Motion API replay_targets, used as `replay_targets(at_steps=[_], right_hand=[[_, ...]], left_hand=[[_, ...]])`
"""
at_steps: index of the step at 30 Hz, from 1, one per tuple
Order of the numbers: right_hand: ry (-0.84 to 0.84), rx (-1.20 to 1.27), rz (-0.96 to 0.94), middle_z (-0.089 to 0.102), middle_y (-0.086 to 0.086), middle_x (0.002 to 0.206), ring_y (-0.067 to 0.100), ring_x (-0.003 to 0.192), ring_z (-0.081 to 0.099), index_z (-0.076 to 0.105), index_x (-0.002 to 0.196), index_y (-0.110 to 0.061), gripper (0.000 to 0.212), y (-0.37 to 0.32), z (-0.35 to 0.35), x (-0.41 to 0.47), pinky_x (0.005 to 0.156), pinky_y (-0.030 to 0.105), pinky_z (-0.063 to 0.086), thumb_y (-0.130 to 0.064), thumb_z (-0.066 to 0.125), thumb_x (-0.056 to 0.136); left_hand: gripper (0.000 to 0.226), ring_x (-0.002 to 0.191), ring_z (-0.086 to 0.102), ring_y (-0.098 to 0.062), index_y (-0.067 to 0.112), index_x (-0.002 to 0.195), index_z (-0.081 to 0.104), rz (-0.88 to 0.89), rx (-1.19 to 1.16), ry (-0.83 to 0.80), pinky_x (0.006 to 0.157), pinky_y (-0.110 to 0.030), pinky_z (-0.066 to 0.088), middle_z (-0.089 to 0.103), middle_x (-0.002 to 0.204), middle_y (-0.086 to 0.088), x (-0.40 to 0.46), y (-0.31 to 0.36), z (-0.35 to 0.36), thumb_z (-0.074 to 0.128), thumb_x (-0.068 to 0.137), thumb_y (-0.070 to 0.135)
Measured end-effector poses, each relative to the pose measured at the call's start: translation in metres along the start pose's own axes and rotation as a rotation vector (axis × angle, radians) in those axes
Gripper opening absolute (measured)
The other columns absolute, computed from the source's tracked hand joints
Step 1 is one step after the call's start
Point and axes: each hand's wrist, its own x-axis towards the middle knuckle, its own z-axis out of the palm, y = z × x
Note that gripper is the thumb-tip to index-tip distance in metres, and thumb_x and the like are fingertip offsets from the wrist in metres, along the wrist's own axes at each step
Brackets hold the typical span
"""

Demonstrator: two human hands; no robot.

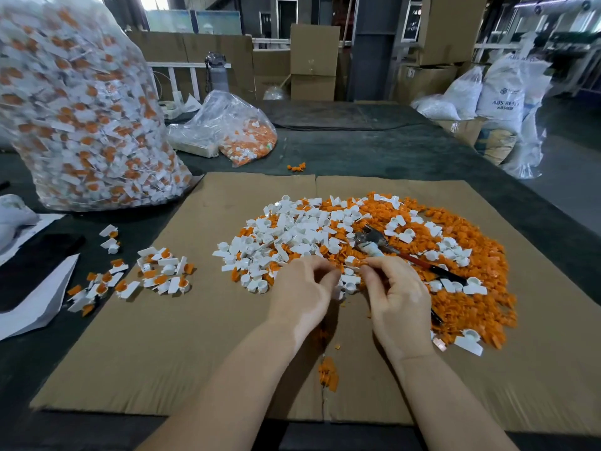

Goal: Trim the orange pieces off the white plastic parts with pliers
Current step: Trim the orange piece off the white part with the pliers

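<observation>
Lying on pile of white and orange pieces: pliers, long axis diagonal, head up-left, red-black handles down-right. Left hand and right hand curled at pile's near edge, fingertips meeting; held item not discernible. All on cardboard.

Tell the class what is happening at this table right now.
A person is separating orange pieces from white plastic parts over a cardboard sheet. The left hand and right hand meet at the edge of the sorted pile, fingers curled, apparently on a small part. The pliers lie unused on the pile. Untrimmed parts wait at left.
</observation>
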Motion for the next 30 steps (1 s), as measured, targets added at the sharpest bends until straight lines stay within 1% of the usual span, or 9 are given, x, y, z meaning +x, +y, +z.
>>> replay_targets(at_steps=[1,4,6,12,15,19,22,25,30], right_hand=[[-0.002,-0.010,0.001,0.065,0.003,0.080,0.017,0.077,0.059,0.068,0.086,-0.005,0.005,0.000,0.000,0.000,0.069,0.026,0.047,-0.003,0.064,0.084],[-0.016,-0.033,-0.023,0.064,0.002,0.077,0.016,0.076,0.059,0.067,0.084,-0.006,0.003,0.001,0.001,-0.001,0.067,0.028,0.049,-0.003,0.067,0.082],[-0.020,-0.033,-0.029,0.063,0.001,0.076,0.015,0.074,0.058,0.067,0.082,-0.006,0.003,0.002,0.001,-0.001,0.065,0.029,0.049,-0.003,0.069,0.081],[-0.030,-0.046,-0.056,0.064,0.002,0.076,0.017,0.072,0.059,0.067,0.082,-0.006,0.004,0.003,0.002,-0.001,0.063,0.033,0.051,-0.003,0.069,0.080],[-0.023,-0.049,-0.065,0.064,0.002,0.076,0.016,0.072,0.059,0.067,0.081,-0.006,0.005,0.002,0.002,-0.001,0.063,0.031,0.050,-0.002,0.070,0.080],[-0.029,-0.039,-0.047,0.064,0.001,0.076,0.015,0.073,0.059,0.067,0.082,-0.007,0.004,0.001,0.001,-0.001,0.063,0.032,0.051,-0.004,0.069,0.081],[-0.035,-0.043,-0.047,0.064,0.002,0.076,0.015,0.073,0.059,0.068,0.083,-0.007,0.004,0.001,0.001,-0.001,0.065,0.031,0.051,-0.003,0.069,0.081],[-0.046,-0.052,-0.040,0.064,0.002,0.076,0.015,0.074,0.058,0.067,0.082,-0.007,0.004,0.000,0.002,-0.001,0.065,0.029,0.050,-0.004,0.070,0.081],[-0.060,-0.056,-0.033,0.063,0.001,0.076,0.013,0.074,0.057,0.067,0.081,-0.007,0.003,-0.001,0.001,-0.002,0.066,0.027,0.048,-0.005,0.070,0.081]], left_hand=[[0.006,0.083,0.058,-0.009,0.028,0.084,0.064,0.028,0.066,0.009,0.066,-0.016,0.039,0.064,0.086,0.009,-0.001,0.000,0.001,0.063,0.088,0.033],[0.021,0.085,0.047,-0.007,0.024,0.098,0.067,0.080,0.206,0.003,0.064,-0.015,0.030,0.051,0.091,0.010,-0.001,-0.004,0.008,0.068,0.083,0.038],[0.022,0.084,0.043,-0.006,0.023,0.100,0.068,0.101,0.229,0.001,0.061,-0.012,0.027,0.047,0.089,0.009,0.000,-0.008,0.009,0.068,0.083,0.038],[0.024,0.089,0.046,-0.007,0.024,0.104,0.069,0.191,0.251,-0.031,0.071,-0.016,0.032,0.048,0.091,0.010,-0.003,-0.015,0.006,0.065,0.085,0.038],[0.024,0.089,0.048,-0.004,0.025,0.112,0.065,0.260,0.270,-0.054,0.070,-0.009,0.031,0.049,0.095,0.011,-0.004,-0.016,0.006,0.063,0.089,0.030],[0.032,0.081,0.041,0.001,0.028,0.128,0.055,0.263,0.150,-0.106,0.071,0.003,0.030,0.040,0.096,0.010,-0.002,-0.017,0.004,0.051,0.096,0.025],[0.026,0.081,0.043,0.004,0.027,0.122,0.057,0.242,0.109,-0.131,0.071,0.004,0.030,0.039,0.095,0.011,-0.001,-0.018,0.003,0.050,0.096,0.028],[0.015,0.085,0.048,0.000,0.032,0.104,0.054,0.183,0.046,-0.083,0.069,0.000,0.034,0.050,0.097,0.012,-0.003,-0.019,0.003,0.060,0.091,0.028],[0.006,0.081,0.057,0.000,0.032,0.087,0.060,0.098,-0.067,-0.032,0.063,-0.007,0.038,0.062,0.084,0.015,-0.004,-0.018,0.005,0.066,0.086,0.034]])
